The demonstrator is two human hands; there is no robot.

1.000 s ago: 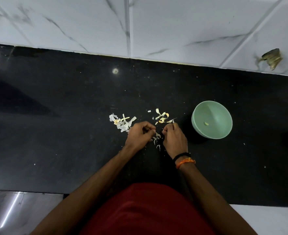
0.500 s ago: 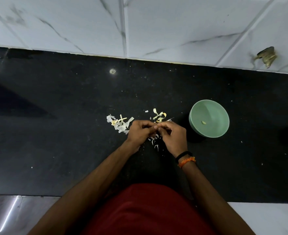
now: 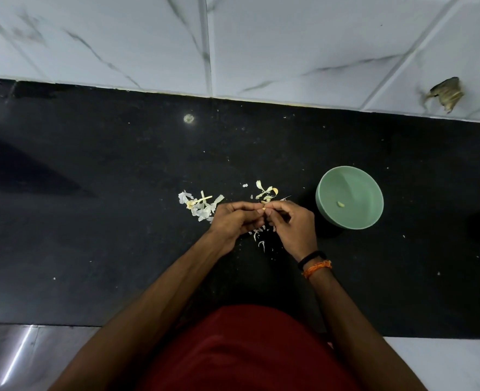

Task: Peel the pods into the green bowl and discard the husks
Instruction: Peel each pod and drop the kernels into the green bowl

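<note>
Pod (image 3: 263, 209) is pinched between fingertips of left hand (image 3: 234, 221) and right hand (image 3: 291, 224), frame centre above the tabletop (image 3: 92, 249). Green bowl (image 3: 349, 197) lies right, nearer the right hand.

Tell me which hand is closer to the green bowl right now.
The right hand. It sits just left of the green bowl with a small gap; the left hand is farther away, beyond the right hand.

The counter (image 3: 92, 221) is black with pale flecks, the wall tiles (image 3: 289, 38) white with grey veins. Right of the fingers (image 3: 272, 206) stands a pale green bowl (image 3: 354, 176); white and yellowish husks (image 3: 202, 206) lie left. Wristbands (image 3: 315, 262) are black and orange, the shirt (image 3: 247, 348) red.
</note>
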